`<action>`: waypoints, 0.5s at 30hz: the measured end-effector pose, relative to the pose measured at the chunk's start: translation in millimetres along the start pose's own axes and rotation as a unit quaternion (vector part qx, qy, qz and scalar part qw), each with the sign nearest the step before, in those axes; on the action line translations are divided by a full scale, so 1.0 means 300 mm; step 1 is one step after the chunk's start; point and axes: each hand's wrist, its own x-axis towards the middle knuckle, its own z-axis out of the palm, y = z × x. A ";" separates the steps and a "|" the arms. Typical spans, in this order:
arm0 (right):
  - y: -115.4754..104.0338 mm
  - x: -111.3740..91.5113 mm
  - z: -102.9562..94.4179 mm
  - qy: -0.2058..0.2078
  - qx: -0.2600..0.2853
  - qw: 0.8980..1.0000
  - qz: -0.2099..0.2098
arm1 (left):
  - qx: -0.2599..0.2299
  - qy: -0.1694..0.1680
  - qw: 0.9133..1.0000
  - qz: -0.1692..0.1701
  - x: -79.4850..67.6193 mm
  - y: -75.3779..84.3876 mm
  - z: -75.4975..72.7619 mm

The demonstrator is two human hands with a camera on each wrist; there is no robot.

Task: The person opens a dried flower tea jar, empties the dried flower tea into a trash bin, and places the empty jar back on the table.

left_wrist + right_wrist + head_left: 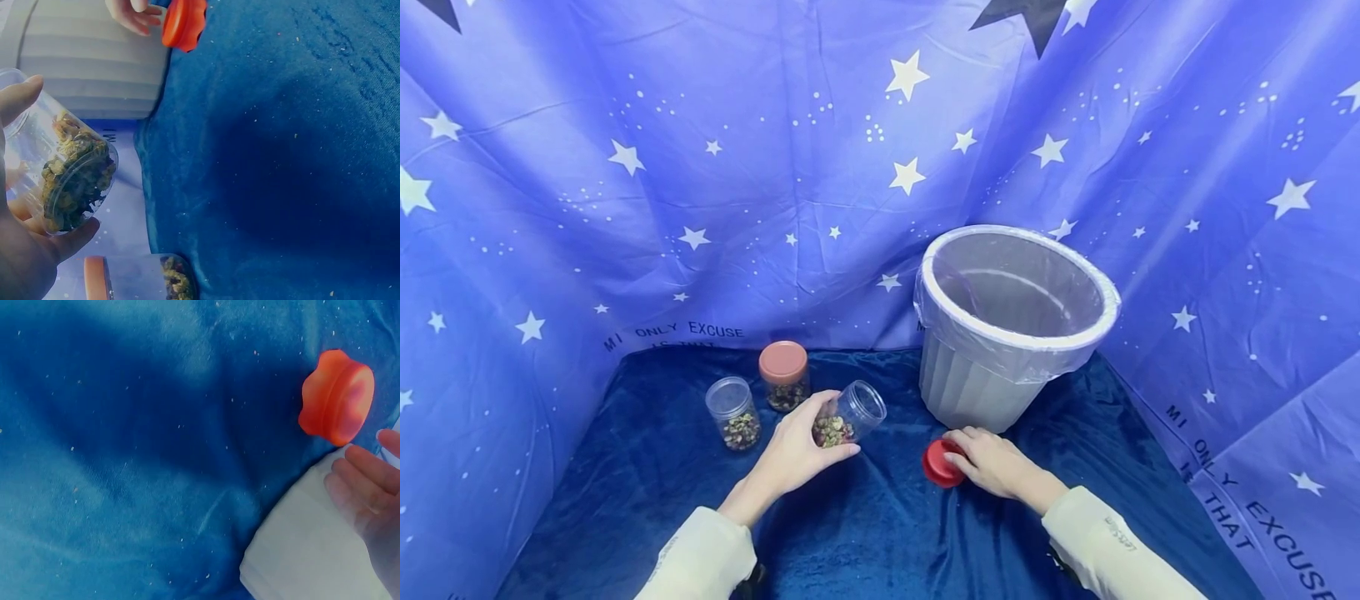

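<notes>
Head view: tilted jar (847, 418) in left hand (796, 447).

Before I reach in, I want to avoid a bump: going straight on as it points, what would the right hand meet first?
Most likely the red, round, wavy-edged lid-like piece, right by the fingers of the right hand. Depth is unclear there, so they may already touch.
</notes>
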 end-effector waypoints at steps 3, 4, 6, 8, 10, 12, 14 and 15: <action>0.010 -0.005 -0.007 -0.004 0.010 1.000 0.011 | -0.002 0.003 1.000 0.002 0.002 0.004 -0.008; 0.014 -0.008 -0.008 -0.003 0.011 1.000 0.015 | -0.004 0.005 1.000 0.004 0.002 0.004 -0.011; 0.020 -0.012 -0.012 -0.004 0.011 1.000 0.023 | -0.007 0.009 1.000 0.006 0.003 0.003 -0.014; 0.028 -0.018 -0.016 -0.003 0.012 0.999 0.030 | -0.010 0.012 1.000 0.006 0.004 0.004 -0.018; 0.036 -0.025 -0.020 -0.007 0.012 0.999 0.037 | -0.012 0.013 1.000 0.003 0.006 0.006 -0.022; 0.044 -0.033 -0.025 -0.011 0.014 0.999 0.042 | -0.016 0.012 1.000 0.000 0.011 0.009 -0.023; 0.055 -0.042 -0.031 -0.017 0.016 0.999 0.046 | -0.020 0.011 1.000 -0.001 0.016 0.014 -0.025; 0.062 -0.045 -0.035 -0.020 0.018 0.999 0.047 | -0.020 0.011 1.000 0.000 0.019 0.015 -0.026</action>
